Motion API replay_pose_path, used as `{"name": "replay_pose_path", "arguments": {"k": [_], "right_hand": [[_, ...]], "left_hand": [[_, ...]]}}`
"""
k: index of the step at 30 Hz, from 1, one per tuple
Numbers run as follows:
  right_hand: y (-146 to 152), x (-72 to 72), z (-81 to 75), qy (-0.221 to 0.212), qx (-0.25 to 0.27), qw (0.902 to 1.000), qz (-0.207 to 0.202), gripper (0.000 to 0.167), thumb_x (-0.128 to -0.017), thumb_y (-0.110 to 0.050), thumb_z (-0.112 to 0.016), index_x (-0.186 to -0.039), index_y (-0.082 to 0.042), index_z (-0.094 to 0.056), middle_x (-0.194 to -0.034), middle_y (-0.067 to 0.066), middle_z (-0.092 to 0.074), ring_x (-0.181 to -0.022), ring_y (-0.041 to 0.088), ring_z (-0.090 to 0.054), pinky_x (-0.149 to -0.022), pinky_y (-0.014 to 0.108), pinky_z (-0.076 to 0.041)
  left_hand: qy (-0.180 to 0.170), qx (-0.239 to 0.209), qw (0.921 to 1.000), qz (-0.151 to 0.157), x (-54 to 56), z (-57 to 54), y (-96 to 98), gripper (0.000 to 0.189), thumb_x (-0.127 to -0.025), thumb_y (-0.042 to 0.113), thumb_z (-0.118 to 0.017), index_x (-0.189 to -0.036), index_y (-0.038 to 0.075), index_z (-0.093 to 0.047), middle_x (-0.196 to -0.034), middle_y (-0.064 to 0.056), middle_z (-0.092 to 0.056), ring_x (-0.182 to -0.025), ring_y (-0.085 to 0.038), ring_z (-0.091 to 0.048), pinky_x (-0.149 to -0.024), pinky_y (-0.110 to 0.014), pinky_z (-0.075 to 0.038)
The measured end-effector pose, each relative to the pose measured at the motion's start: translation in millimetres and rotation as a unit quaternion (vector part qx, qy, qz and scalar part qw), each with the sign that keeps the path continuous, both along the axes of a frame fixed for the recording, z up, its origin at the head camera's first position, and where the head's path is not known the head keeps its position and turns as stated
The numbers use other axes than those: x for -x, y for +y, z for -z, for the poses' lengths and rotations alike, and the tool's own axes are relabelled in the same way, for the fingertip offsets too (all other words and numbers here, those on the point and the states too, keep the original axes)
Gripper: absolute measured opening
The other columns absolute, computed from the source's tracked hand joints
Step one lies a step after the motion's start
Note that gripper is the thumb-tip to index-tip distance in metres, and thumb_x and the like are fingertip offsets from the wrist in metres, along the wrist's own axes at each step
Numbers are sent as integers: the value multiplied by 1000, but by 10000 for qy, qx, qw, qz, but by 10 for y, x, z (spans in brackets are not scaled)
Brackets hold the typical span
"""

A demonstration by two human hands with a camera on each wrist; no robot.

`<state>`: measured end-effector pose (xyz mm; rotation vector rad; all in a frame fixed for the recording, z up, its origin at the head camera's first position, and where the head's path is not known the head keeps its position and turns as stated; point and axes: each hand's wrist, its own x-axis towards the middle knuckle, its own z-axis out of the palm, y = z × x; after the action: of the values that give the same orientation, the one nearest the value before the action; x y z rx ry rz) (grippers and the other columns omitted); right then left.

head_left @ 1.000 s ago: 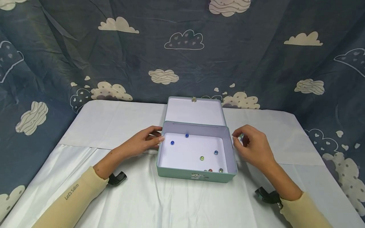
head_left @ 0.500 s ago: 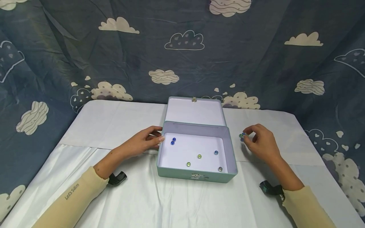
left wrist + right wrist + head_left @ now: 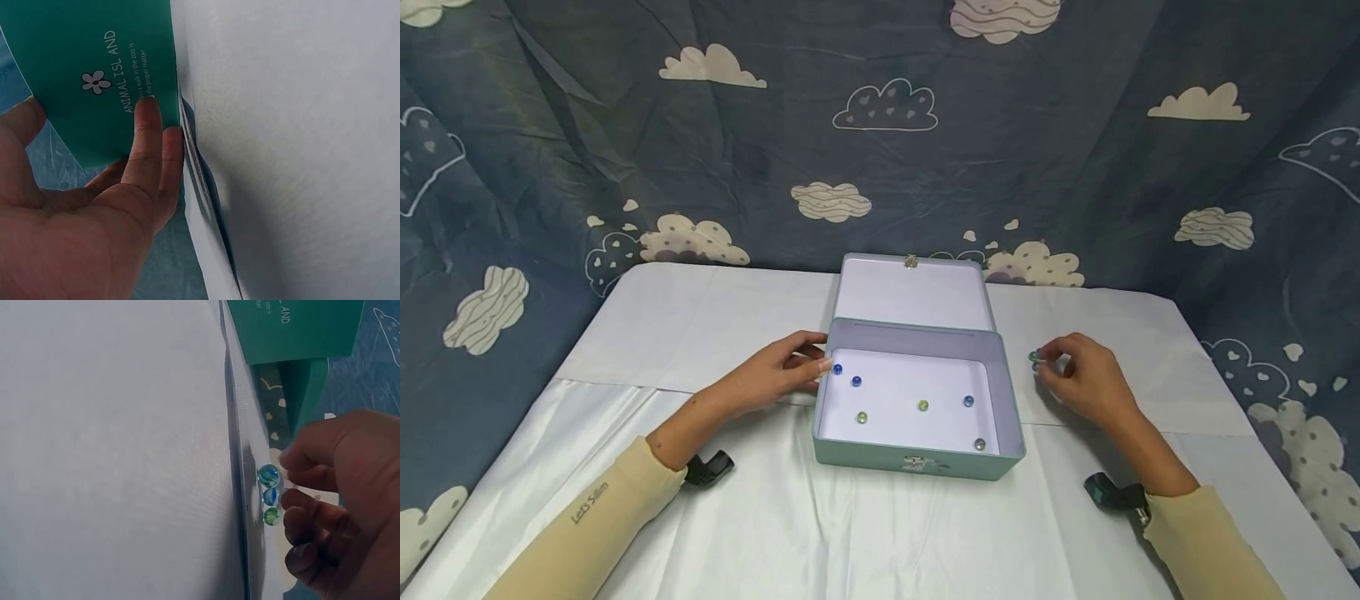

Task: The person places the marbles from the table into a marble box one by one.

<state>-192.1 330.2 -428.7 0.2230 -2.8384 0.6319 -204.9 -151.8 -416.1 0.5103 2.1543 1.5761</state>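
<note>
An open green tin box (image 3: pixel 917 460) with a white inside sits mid-table, its lid (image 3: pixel 913 292) folded back. Several glass marbles lie on its floor, among them a blue marble (image 3: pixel 856 381) and a green marble (image 3: pixel 922 406). My left hand (image 3: pixel 786 364) holds the left wall, thumb at the rim and fingers against the outside, as the left wrist view confirms. Right of the box, my right hand (image 3: pixel 1084 375) is bent over a blue-green marble (image 3: pixel 269 475), a blue marble (image 3: pixel 270 496) and a green marble (image 3: pixel 272 517) on the table. Its thumb and fingertips are apart.
A white cloth (image 3: pixel 737 517) covers the table. Behind and around it hangs a dark blue curtain (image 3: pixel 880 158) with cloud prints. Black wrist cameras show below the left wrist (image 3: pixel 709 471) and right wrist (image 3: pixel 1114 494).
My right hand has moved right, away from the box wall, over the loose marbles. Inside the box, a green marble has rolled left and blue marbles have shifted. The left hand stays put.
</note>
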Motion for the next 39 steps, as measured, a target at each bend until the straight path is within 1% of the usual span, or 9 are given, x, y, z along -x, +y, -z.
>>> {"name": "replay_pose_path", "arguments": {"k": [5,12,16,22,30,35,39], "right_hand": [[-1,3,26,-88,-94,9999,-106,20,-88,-6,-80,-107,-2,-76,-98,13,-68,-78,24,-57,-63,33,-49],[-1,5,45,-184,-180,9995,-203,16,-87,-3,-78,-102,-3,-75,-94,12,-71,-76,23,-59,-65,37,-50],[-9,3,39,-227,-191,9994,-192,16,-86,-3,-77,-102,-3,-75,-93,11,-70,-75,22,-58,-64,36,-50],[-34,-10,13,-141,-85,9997,-178,16,-85,-3,-76,-100,-4,-75,-91,10,-71,-72,21,-57,-61,34,-47],[-84,-43,-59,-48,-9,9998,-215,15,-87,-4,-76,-103,-5,-75,-93,8,-72,-71,20,-55,-58,31,-45],[-139,-83,-143,23,-18,9996,-293,16,-88,-6,-77,-103,-6,-75,-92,7,-71,-72,19,-54,-57,30,-44],[-192,-120,-210,179,-76,9990,-393,15,-87,-5,-77,-102,-7,-75,-90,6,-70,-71,18,-53,-57,30,-43]], "left_hand": [[-16,-49,10000,31,-4,7,-2,66,-109,29,-66,-159,-2,-38,-146,-25,-50,-130,-38,-61,-99,-40,-63],[9,-7,10000,21,-8,6,-5,65,-109,30,-65,-159,-1,-38,-145,-25,-51,-129,-37,-62,-99,-40,-63],[14,-4,10000,17,-3,18,-8,66,-109,31,-66,-159,-1,-39,-145,-25,-51,-129,-36,-62,-99,-39,-63],[17,-23,10000,31,-6,15,-13,66,-108,30,-66,-159,-2,-38,-145,-25,-51,-129,-36,-62,-99,-39,-63],[41,6,10000,34,-4,16,-12,66,-109,31,-65,-159,-2,-38,-145,-25,-51,-129,-36,-62,-99,-39,-63],[35,-7,10000,25,-4,12,-5,66,-109,31,-65,-159,-1,-38,-145,-25,-51,-130,-37,-62,-99,-40,-63],[59,29,10000,1,-8,-8,1,66,-109,31,-65,-159,-1,-39,-145,-24,-52,-130,-37,-62,-100,-41,-63]]}}
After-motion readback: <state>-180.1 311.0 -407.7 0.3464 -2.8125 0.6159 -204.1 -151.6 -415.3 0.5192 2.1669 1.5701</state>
